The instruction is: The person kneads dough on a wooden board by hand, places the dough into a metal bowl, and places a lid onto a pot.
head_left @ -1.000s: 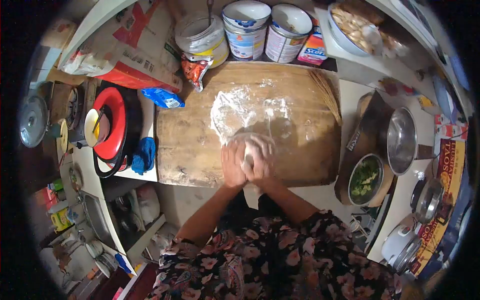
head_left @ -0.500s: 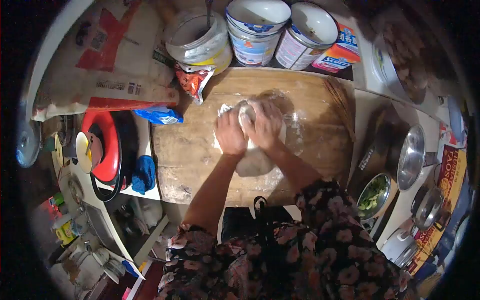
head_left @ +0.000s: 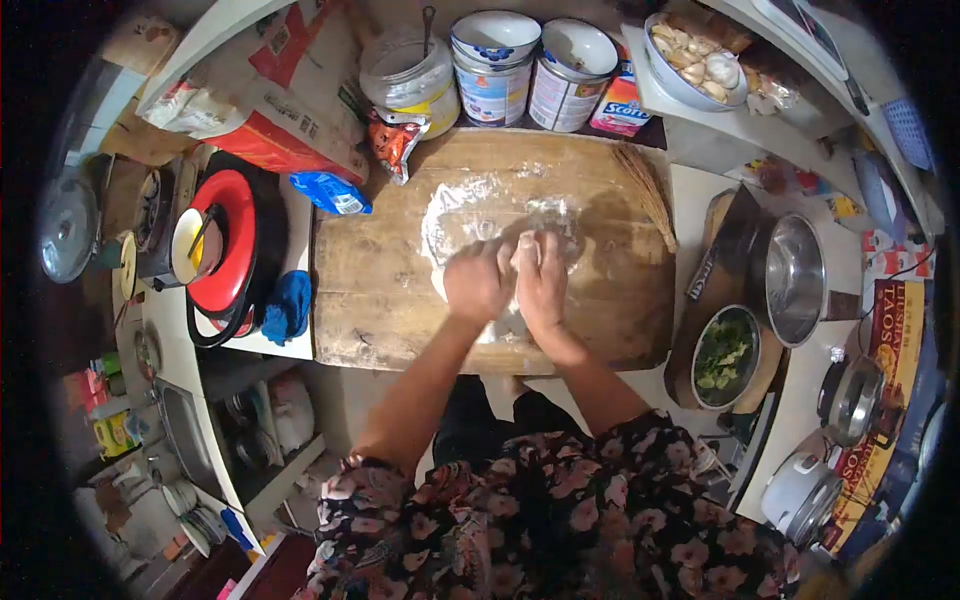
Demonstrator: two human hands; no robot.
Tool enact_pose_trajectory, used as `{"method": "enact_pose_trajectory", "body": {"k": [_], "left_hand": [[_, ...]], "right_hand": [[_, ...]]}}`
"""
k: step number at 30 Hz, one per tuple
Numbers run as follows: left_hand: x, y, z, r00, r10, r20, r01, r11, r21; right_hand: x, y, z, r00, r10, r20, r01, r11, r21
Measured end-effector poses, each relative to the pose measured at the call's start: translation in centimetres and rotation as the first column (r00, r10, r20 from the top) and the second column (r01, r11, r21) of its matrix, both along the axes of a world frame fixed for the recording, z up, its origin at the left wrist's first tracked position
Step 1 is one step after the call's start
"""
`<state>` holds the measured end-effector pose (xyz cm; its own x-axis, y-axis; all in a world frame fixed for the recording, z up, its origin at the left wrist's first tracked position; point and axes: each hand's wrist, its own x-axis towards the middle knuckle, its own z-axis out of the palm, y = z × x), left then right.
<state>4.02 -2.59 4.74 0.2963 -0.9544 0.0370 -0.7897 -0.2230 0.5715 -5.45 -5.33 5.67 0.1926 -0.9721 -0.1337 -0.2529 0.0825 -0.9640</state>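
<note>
A floured wooden board (head_left: 380, 290) lies in front of me. Both my hands are on a pale lump of dough (head_left: 508, 325) near its middle, and they cover most of it. My left hand (head_left: 478, 282) has its fingers curled over the left part of the dough. Close beside it, my right hand (head_left: 541, 278) is closed on the dough's right part, with a bit of dough showing at the fingertips. White flour (head_left: 460, 203) is spread on the board beyond my hands.
A small broom (head_left: 645, 190) lies at the board's right edge. Behind stand a glass jar (head_left: 405, 75), tins with bowls (head_left: 492, 90) and a flour bag (head_left: 280, 110). A red lid (head_left: 228, 240) is left; a bowl of greens (head_left: 725, 355) and a steel basin (head_left: 797, 280) are right.
Compared with half a second ago, my hands have come back nearer to me and curled more around the dough. The camera view has shifted too.
</note>
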Motion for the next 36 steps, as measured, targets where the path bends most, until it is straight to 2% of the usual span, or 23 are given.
{"method": "enact_pose_trajectory", "body": {"k": [1,2,3,4,5,6,7,8,14,16,18,20,22,24,26,27,28,29,30,32,33,35,36], "left_hand": [[-0.9,1.5,-0.9,0.994,-0.031,0.106,0.04,0.996,-0.083],[-1.7,2.7,-1.0,0.987,-0.037,0.159,0.066,0.98,-0.185],[-2.2,3.7,-1.7,0.984,-0.022,0.174,0.06,0.975,-0.216],[-2.5,4.7,-2.6,0.982,-0.009,0.187,0.055,0.968,-0.244],[-2.7,5.5,-3.6,0.983,-0.005,0.184,0.05,0.97,-0.24],[-2.8,6.3,-4.5,0.995,0.01,0.103,0.014,0.973,-0.232],[-3.0,6.8,-5.2,0.999,0.03,0.017,-0.025,0.976,-0.218],[-3.1,6.8,-6.1,0.999,0.041,0.012,-0.037,0.977,-0.21],[0.1,2.2,-7.8,0.992,-0.029,0.126,0.042,0.994,-0.105],[1.9,-0.6,-6.9,0.992,-0.053,0.112,0.063,0.994,-0.085],[3.5,-3.3,-6.2,0.987,-0.062,0.151,0.083,0.987,-0.138],[5.4,-5.6,-7.0,0.985,-0.117,0.124,0.131,0.985,-0.113],[6.6,-8.1,-7.3,0.979,-0.091,0.181,0.105,0.992,-0.069],[6.6,-9.5,-7.0,0.944,0.006,0.33,0.045,0.988,-0.145],[6.3,-9.2,-7.2,0.931,0.039,0.364,0.031,0.982,-0.184],[6.0,-8.6,-6.9,0.918,-0.037,0.394,0.056,0.998,-0.037],[5.7,-8.2,-4.7,0.903,-0.115,0.413,0.075,0.991,0.112],[6.4,-8.7,-2.2,0.973,-0.229,-0.021,0.216,0.877,0.429],[7.5,-8.3,-1.3,0.926,-0.351,-0.142,0.377,0.825,0.421],[9.9,-6.3,-0.7,0.776,-0.631,-0.024,0.629,0.768,0.122],[9.2,-4.9,-0.5,0.778,-0.628,-0.021,0.625,0.771,0.125],[7.3,-1.1,-0.4,0.797,-0.604,0.023,0.597,0.793,0.119],[6.0,0.5,-0.8,0.855,-0.517,-0.034,0.513,0.834,0.203]], "right_hand": [[0.0,0.9,-0.4,0.991,-0.133,0.024,0.132,0.991,0.031],[-0.4,1.5,-0.5,0.992,-0.122,0.027,0.121,0.992,0.035],[-0.8,2.0,-0.5,0.987,-0.007,-0.163,-0.048,0.94,-0.337],[-1.3,2.6,-0.6,0.928,0.026,-0.372,-0.269,0.739,-0.618],[-1.8,3.2,-1.9,0.961,0.134,-0.243,-0.259,0.747,-0.612],[-2.3,3.7,-2.4,0.959,0.139,-0.249,-0.266,0.751,-0.605],[-2.7,4.2,-2.8,0.933,0.142,-0.331,-0.317,0.76,-0.567],[-2.8,4.1,-3.4,0.902,0.15,-0.406,-0.365,0.766,-0.529],[0.4,-0.7,-6.4,0.885,0.083,-0.457,-0.347,0.773,-0.531],[1.9,-3.3,-6.6,0.899,0.045,-0.436,-0.329,0.727,-0.602],[3.1,-5.7,-6.4,0.896,0.048,-0.442,-0.33,0.737,-0.589],[4.6,-8.3,-6.5,0.924,0.049,-0.379,-0.286,0.744,-0.604],[6.1,-10.1,-6.9,0.927,-0.007,-0.374,-0.233,0.773,-0.591],[7.7,-11.2,-7.1,0.898,-0.112,-0.425,-0.193,0.769,-0.61],[7.4,-11.5,-6.3,0.861,-0.204,-0.466,-0.163,0.757,-0.633],[7.0,-11.5,-5.6,0.765,-0.003,-0.644,-0.321,0.865,-0.385],[6.4,-11.1,-5.0,0.627,0.224,-0.747,-0.434,0.896,-0.095],[5.5,-10.6,-4.2,0.778,0.268,-0.567,-0.397,0.91,-0.115],[4.2,-9.7,-3.1,0.782,0.26,-0.567,-0.398,0.908,-0.133],[1.3,-6.9,-1.0,0.836,0.449,-0.314,-0.514,0.843,-0.163],[0.1,-5.3,-0.2,0.836,0.452,-0.31,-0.516,0.841,-0.165],[-1.6,-2.0,1.0,0.829,0.387,-0.403,-0.544,0.725,-0.424],[-1.7,-0.7,0.7,0.831,0.397,-0.39,-0.545,0.721,-0.427]]}}
